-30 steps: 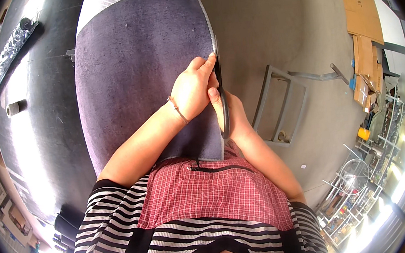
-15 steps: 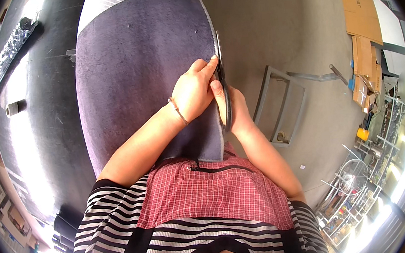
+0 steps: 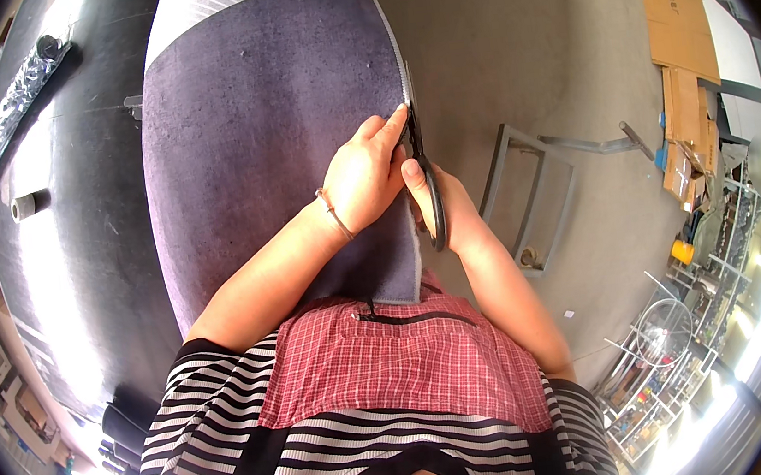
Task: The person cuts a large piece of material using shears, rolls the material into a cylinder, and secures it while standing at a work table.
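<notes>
Purple-grey, mottled cloth (image 3: 269, 147) with curved sides is laid over a glossy black table (image 3: 112, 238). At the cloth's pale, rough right edge, black-handled scissors (image 3: 437, 205) are grasped by the right hand (image 3: 458, 211); the left hand (image 3: 358, 182) is rested there, its grip unclear.

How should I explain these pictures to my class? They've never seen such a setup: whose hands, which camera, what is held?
There is no machine: these are a person's bare hands. A wide fisheye camera worn on the head looks down, so straight edges bend near the rim. The right hand holds black-handled scissors at the right edge of a dark purplish sheet. The left hand rests on that sheet near the same edge; whether its fingers pinch it is hard to tell. On the left, the black table bears a short grey tube and a long roll in shiny wrapping.
</notes>
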A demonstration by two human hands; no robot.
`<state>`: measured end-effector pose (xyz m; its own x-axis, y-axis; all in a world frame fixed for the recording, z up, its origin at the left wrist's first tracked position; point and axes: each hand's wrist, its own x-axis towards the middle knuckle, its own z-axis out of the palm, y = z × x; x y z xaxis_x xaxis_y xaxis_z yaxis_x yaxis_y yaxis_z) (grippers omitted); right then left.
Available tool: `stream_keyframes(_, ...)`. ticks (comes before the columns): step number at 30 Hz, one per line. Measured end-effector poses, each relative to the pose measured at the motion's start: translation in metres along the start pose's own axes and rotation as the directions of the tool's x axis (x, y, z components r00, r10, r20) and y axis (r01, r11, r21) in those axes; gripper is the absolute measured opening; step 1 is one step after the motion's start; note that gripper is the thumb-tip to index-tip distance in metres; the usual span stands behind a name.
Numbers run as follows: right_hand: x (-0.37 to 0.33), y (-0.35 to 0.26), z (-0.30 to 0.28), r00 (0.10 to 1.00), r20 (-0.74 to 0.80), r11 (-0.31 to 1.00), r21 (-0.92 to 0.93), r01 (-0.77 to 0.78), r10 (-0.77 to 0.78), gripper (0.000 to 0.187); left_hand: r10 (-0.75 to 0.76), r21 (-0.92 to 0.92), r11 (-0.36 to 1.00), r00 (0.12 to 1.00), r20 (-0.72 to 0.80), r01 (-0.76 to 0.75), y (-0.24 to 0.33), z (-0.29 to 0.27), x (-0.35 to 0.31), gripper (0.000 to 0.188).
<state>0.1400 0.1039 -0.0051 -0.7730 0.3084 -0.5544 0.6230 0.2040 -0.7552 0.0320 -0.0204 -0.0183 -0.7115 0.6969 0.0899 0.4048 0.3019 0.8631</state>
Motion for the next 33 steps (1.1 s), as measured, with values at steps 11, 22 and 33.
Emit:
stream_keyframes(11,0.004,-0.001,-0.004,1.000,-0.007,0.999,0.045,-0.030,0.030,0.082,0.020,-0.014,1.000,1.000,-0.022,-0.021,0.003,0.000,-0.001,0.054)
stream_keyframes(22,0.002,-0.003,0.001,0.998,-0.036,0.997,-0.062,0.039,-0.041,0.085,0.033,0.001,0.999,0.999,-0.001,-0.033,0.002,0.000,-0.001,0.055)
stream_keyframes(33,0.003,-0.008,0.001,0.999,-0.039,0.998,0.063,-0.020,0.022,0.084,0.021,-0.019,1.000,1.000,0.002,-0.021,0.004,-0.001,-0.001,0.056)
